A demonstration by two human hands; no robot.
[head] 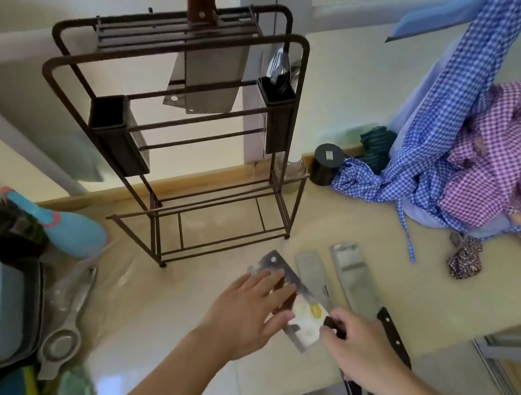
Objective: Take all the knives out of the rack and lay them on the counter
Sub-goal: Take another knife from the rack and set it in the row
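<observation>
Third cleaver going down on the table; one cleaver remains in the rack.

The right hand (353,337) has its grip clamped on the dark handle of the stickered cleaver (296,299), near the table's front edge. The left hand (254,309) lies flat with fingers spread on the blade, clasping nothing. The cleaver's long axis runs from the front edge toward the back, blade tip pointing at the rack (192,132), roughly alongside two laid cleavers (313,275) (357,277) on its right. The last cleaver (210,77) hangs blade-down in the rack's top slots, handle up, straight beyond both hands; neither hand looks clearly nearer.
</observation>
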